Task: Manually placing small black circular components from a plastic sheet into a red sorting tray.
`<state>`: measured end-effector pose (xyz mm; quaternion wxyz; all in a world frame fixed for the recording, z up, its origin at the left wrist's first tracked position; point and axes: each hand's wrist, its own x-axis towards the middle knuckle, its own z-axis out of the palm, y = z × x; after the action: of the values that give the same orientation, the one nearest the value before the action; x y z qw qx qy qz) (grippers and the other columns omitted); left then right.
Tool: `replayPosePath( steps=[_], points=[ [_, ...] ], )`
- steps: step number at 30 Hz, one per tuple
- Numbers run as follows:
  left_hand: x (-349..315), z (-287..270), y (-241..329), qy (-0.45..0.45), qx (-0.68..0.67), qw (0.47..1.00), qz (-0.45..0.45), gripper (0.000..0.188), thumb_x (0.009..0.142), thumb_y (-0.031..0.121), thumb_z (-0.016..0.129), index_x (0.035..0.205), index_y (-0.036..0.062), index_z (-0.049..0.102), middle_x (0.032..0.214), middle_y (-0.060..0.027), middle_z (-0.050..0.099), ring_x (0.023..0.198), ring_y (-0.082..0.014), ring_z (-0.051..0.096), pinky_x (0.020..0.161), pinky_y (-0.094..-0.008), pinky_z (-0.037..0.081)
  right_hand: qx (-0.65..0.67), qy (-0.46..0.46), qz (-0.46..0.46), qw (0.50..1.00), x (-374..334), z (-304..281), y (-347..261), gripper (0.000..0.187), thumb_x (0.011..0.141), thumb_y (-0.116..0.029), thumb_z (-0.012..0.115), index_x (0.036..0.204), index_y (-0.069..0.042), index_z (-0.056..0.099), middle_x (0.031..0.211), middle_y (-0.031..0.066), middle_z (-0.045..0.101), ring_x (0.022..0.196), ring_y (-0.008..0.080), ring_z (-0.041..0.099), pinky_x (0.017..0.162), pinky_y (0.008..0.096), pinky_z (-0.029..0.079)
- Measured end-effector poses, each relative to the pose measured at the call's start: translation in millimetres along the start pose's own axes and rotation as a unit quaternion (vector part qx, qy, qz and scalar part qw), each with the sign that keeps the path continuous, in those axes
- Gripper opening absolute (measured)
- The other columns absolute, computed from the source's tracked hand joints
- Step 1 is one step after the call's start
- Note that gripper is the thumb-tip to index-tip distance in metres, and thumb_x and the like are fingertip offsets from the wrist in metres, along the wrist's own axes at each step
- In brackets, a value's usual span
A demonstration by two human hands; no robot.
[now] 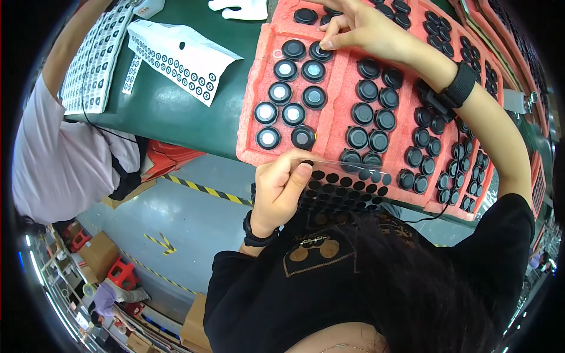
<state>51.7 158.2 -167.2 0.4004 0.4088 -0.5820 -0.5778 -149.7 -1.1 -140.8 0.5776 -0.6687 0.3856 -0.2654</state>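
Observation:
My left hand (278, 189) is closed on the edge of a clear sheet of round black stickers (351, 187), thumb on top, just off the near edge of a pink foam tray (250, 126). My right hand (360, 30) reaches over the tray from the right. Its thumb and a curled finger come together at a round black part (321, 52); anything pinched between them is too small to make out. Round black parts with pale silver centres, such as this one (266, 112), stand in the tray's left section. Parts in the sections to the right look all black.
A white sheet with printed black rings (176, 59) lies on the green table (170, 112). Farther left are a white tray of small parts (88, 76) and another person's arm (70, 44). A white glove (238, 9) lies at the back. A thin cable crosses the tray's right side.

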Motion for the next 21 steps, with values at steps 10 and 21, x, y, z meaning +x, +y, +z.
replayPosePath(
  steps=[10, 21],
  points=[
    [2, 0, 1, -0.002, -0.005, 1.000, 0.001, 0.017, 0.084, 0.011, 0.044, 0.087, -0.0026, 0.053, 0.064, -0.0044, 0.057, 0.052, -0.0056, 0.047, 0.049, -0.0181, 0.037, -0.033, -0.001, 0.009, 0.999, -2, 4, -2, 0.084, 0.070, 0.009, 0.053, 0.131, -0.015, 0.001, 0.122, 0.0163, 0.034, 0.073, 0.0125, 0.053, 0.071, 0.0238, 0.045],
    [0, -1, 0, 0.003, -0.007, 1.000, 0.005, 0.019, 0.084, 0.013, 0.044, 0.086, -0.0021, 0.054, 0.062, -0.0039, 0.056, 0.051, -0.0055, 0.047, 0.049, -0.0181, 0.036, -0.227, 0.082, -0.142, 0.960, -1, 7, 16, 0.070, 0.072, 0.003, 0.056, 0.130, -0.012, 0.020, 0.095, 0.0079, 0.051, 0.078, 0.0115, 0.052, 0.075, 0.0232, 0.042]
  ],
)
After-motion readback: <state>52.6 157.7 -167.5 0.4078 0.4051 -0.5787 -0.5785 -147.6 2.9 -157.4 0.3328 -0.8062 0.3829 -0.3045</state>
